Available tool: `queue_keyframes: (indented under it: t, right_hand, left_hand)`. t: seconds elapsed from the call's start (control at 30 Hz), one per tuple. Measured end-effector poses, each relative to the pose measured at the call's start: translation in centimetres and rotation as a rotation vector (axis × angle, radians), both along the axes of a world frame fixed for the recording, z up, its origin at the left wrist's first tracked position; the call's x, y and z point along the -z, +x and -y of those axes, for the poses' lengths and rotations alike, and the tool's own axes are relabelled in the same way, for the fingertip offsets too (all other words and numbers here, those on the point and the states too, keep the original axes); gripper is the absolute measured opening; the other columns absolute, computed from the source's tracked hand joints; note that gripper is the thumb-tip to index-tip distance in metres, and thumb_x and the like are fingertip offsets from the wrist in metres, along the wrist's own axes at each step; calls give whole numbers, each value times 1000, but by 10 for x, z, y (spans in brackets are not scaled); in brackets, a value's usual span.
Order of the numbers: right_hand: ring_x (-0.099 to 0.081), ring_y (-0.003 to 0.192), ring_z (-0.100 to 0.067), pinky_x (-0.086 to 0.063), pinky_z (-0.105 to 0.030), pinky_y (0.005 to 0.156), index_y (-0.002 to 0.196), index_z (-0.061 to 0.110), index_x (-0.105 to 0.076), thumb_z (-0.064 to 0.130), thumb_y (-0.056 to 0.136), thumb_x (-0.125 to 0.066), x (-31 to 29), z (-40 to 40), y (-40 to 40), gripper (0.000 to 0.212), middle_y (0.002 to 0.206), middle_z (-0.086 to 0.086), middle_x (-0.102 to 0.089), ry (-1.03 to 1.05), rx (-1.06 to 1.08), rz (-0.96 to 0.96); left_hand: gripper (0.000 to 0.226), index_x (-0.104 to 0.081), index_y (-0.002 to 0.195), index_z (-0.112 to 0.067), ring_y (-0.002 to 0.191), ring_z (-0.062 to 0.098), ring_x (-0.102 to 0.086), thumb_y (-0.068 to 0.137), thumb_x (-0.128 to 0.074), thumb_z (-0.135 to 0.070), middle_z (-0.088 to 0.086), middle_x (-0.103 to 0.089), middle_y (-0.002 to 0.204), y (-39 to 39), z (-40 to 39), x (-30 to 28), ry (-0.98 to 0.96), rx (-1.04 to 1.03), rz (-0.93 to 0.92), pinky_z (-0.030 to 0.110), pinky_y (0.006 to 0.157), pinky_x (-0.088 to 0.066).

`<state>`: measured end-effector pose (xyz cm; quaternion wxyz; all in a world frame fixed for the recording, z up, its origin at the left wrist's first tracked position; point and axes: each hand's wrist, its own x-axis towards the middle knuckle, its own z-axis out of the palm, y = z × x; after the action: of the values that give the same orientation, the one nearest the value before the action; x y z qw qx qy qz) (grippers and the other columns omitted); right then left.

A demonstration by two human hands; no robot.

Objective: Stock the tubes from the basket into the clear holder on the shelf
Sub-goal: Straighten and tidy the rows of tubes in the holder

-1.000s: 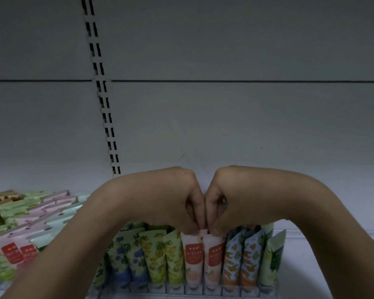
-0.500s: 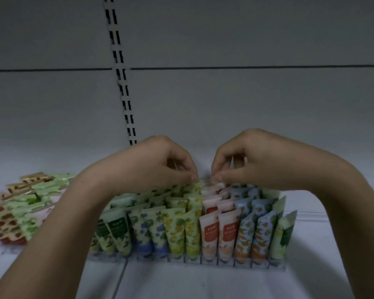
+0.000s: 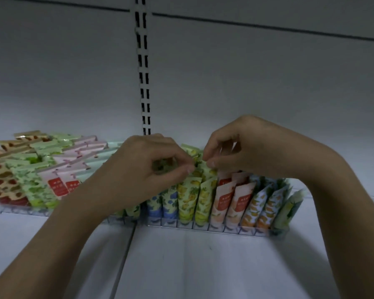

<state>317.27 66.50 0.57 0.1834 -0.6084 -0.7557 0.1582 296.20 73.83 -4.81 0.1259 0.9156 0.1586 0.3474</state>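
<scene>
**A:** Head view, the only one — both hands are over the holder (image 3: 225, 229) on the shelf (image 3: 203, 266). The left hand (image 3: 151, 167) has thumb and forefinger pinched at the crimped top of a yellow-green tube (image 3: 189, 197), or one just behind it. The right hand (image 3: 244, 152) pinches a tube top beside it, fingers curled.

**B:** Which tube exactly?

**A:** Cannot tell. The fingertips meet over the yellow-green rows, and the hands hide the tops farther back.

**B:** Where do the tubes stand?

**A:** Upright in the holder, caps down, long axis near vertical and leaning slightly away. Blue ones (image 3: 154, 203) to the left, pink ones (image 3: 221, 199) and orange ones (image 3: 253, 206) to the right. A second tray (image 3: 20, 210) of tubes sits far left.

**B:** What does the next move turn on?

**A:** My judgement: the pinched tube lies straight below the fingertips, so seating it means pressing down along its own axis into its slot. Both hands are equally close; the left sits a little nearer the front row.

**B:** Anything hidden?

**A:** The basket is not in view — nor any loose tubes. The left forearm covers the holder's left end, and the light is dim, so the slot dividers are hard to make out.
</scene>
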Motion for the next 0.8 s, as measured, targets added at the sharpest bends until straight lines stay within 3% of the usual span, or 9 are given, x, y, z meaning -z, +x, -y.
queue_keyframes:
  t: [0.1,0.27,0.43,0.67,0.8]
  right_hand:
    - [-69,57,-5,-57,-22,54,83,32,-73,28,82,-73,2,-4,3,4,72,16,-71,-53,-27,-44]
    - [-61,58,4,-47,-12,53,77,35,-74,38,76,-75,8,-11,-1,3,67,27,-65,-38,-84,116]
    - [-58,54,5,-42,-8,53,70,32,-74,38,76,-73,8,-9,-1,9,60,23,-64,-23,-107,118]
    - [-63,59,3,-48,-11,59,71,29,-74,38,75,-71,11,-11,-4,10,63,21,-66,1,-107,142]
    - [-62,59,8,-45,-5,59,74,29,-75,38,75,-67,7,-10,-2,12,65,24,-67,3,-106,107]
  left_hand:
    - [25,-76,93,-21,76,9,-61,87,-60,-39,-11,-70,84,1,0,5,46,2,-77,34,68,-52]
    - [27,-77,88,-19,72,10,-58,86,-57,-37,-11,-69,79,5,-2,9,88,5,-136,29,65,-51]
    - [26,-78,88,-19,71,9,-57,86,-58,-36,-11,-69,78,6,-1,11,79,-6,-123,26,64,-49]
    - [26,-77,89,-20,72,5,-55,86,-58,-37,-12,-69,78,8,0,11,74,-7,-126,22,66,-45]
    - [21,-77,90,-19,72,6,-58,88,-62,-33,-12,-70,79,7,0,11,108,-31,-111,23,66,-48]
